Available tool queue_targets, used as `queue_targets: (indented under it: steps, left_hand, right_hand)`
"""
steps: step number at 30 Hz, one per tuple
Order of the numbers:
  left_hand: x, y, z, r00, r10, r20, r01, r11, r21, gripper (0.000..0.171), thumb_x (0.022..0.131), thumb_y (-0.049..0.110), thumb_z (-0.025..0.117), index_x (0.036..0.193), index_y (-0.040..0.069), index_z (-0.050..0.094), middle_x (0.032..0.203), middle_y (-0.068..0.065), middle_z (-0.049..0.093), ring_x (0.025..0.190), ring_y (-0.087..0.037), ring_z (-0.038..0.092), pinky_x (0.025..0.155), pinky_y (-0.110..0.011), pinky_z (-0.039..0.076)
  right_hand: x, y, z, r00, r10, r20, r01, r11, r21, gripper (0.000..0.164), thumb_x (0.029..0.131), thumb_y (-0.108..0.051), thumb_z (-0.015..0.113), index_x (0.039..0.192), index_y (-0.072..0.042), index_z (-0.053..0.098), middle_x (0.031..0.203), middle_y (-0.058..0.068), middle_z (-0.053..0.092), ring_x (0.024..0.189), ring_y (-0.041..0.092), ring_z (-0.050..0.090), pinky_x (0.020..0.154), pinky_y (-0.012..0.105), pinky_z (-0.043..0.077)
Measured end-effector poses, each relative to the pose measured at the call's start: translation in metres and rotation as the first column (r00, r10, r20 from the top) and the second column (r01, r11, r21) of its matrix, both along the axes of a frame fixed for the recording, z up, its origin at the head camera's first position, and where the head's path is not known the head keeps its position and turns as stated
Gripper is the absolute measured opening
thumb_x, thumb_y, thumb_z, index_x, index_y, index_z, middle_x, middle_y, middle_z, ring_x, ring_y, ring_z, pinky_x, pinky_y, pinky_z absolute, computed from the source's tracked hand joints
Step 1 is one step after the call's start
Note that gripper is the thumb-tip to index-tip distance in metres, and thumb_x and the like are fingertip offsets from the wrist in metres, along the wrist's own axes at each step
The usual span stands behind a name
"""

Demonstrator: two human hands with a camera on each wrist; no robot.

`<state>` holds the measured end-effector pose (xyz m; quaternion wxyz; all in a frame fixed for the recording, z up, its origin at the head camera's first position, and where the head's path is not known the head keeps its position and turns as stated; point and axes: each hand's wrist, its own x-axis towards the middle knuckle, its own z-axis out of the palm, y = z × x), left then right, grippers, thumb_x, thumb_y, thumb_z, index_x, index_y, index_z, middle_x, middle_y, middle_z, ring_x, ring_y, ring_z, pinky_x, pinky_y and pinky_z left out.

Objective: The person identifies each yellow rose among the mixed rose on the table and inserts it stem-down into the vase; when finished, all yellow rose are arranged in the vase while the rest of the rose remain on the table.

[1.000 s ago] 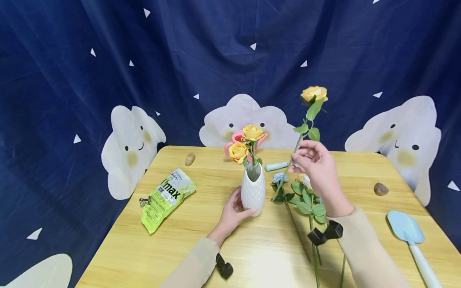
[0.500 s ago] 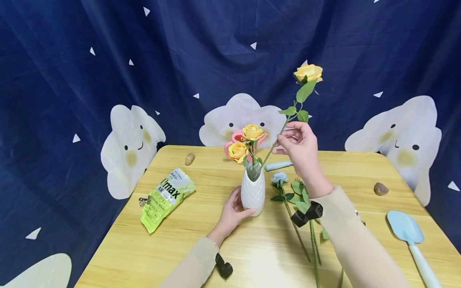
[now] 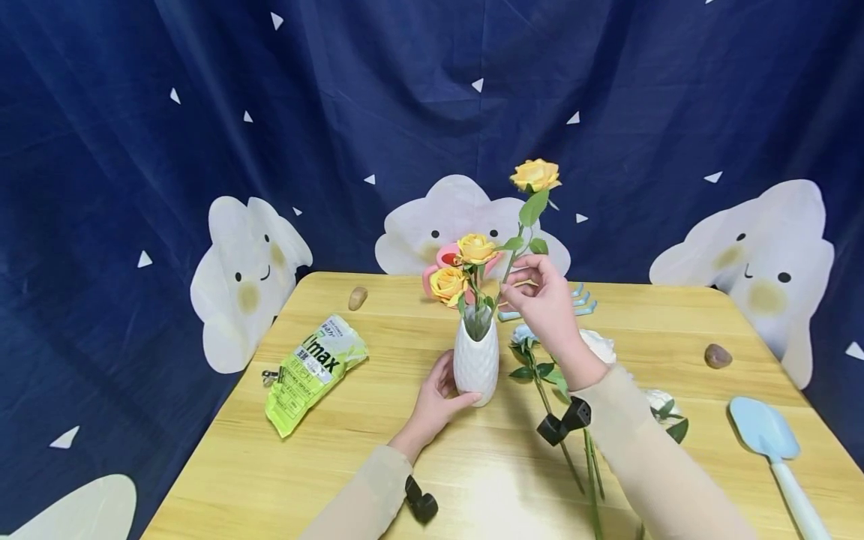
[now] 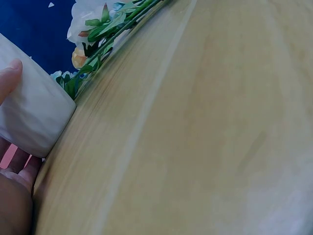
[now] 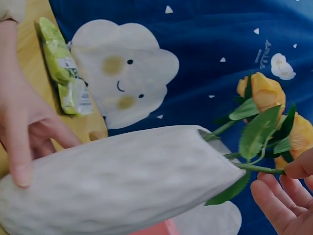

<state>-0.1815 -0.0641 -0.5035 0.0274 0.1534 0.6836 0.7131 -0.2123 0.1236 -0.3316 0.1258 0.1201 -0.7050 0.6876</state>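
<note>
A white textured vase stands upright on the table, gripped low on its side by my left hand. Two yellow roses lean out of its mouth. My right hand pinches the green stem of a third yellow rose between thumb and fingers, just above the rim. In the right wrist view, this stem runs into the mouth of the vase. The left thumb lies across the vase wall in the left wrist view.
Blue and white artificial flowers with long stems lie right of the vase, partly under the right arm. A light blue trowel and a brown stone are farther right. A green bag and another stone lie left; a pink object stands behind.
My right hand has brought the third rose leftward from over the lying flowers to the vase, then lowered its stem into the mouth. The left hand has stayed on the vase.
</note>
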Motion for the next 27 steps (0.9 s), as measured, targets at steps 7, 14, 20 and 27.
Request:
queue_targets:
  steps: [7, 14, 20, 27]
  left_hand:
    - [-0.001, 0.0, 0.0, 1.0, 0.002, -0.016, -0.002, 1.0, -0.008, 0.077, 0.074, 0.003, 0.077, 0.139, 0.007, 0.037, 0.137, -0.011, 0.046, 0.123, -0.023, 0.044, 0.103, -0.038, 0.034]
    - [0.0, 0.001, 0.001, 1.0, 0.003, 0.0, -0.003, 1.0, -0.001, 0.078, 0.074, 0.001, 0.077, 0.14, 0.005, 0.035, 0.137, -0.012, 0.046, 0.124, -0.024, 0.043, 0.103, -0.038, 0.033]
    - [0.0, 0.001, 0.002, 1.0, -0.001, -0.012, 0.001, 1.0, -0.008, 0.077, 0.074, 0.002, 0.077, 0.139, 0.006, 0.036, 0.137, -0.012, 0.047, 0.123, -0.025, 0.044, 0.103, -0.04, 0.034]
    - [0.0, 0.001, 0.003, 1.0, -0.001, -0.009, 0.001, 1.0, -0.007, 0.078, 0.074, 0.002, 0.077, 0.14, 0.005, 0.035, 0.137, -0.013, 0.046, 0.124, -0.025, 0.043, 0.103, -0.041, 0.033]
  right_hand:
    - [0.005, -0.007, -0.01, 1.0, -0.006, 0.025, 0.006, 1.0, 0.02, 0.033, 0.081, 0.012, 0.061, 0.109, 0.006, 0.046, 0.089, 0.023, 0.056, 0.068, 0.02, 0.061, 0.06, 0.03, 0.055]
    - [0.006, -0.008, -0.019, 0.999, -0.046, -0.006, 0.047, 0.993, 0.104, 0.029, 0.08, 0.009, 0.064, 0.107, 0.008, 0.053, 0.087, 0.024, 0.06, 0.069, 0.013, 0.059, 0.062, 0.025, 0.053]
    - [0.011, -0.005, -0.03, 0.997, -0.07, -0.012, 0.071, 0.975, 0.21, 0.025, 0.082, -0.003, 0.068, 0.105, 0.004, 0.06, 0.09, 0.017, 0.064, 0.079, 0.017, 0.06, 0.065, 0.021, 0.049]
    - [0.023, 0.004, -0.051, 0.998, -0.053, 0.047, 0.037, 0.957, 0.288, 0.02, 0.084, -0.012, 0.069, 0.101, -0.001, 0.065, 0.091, 0.011, 0.065, 0.083, 0.021, 0.06, 0.064, 0.024, 0.048]
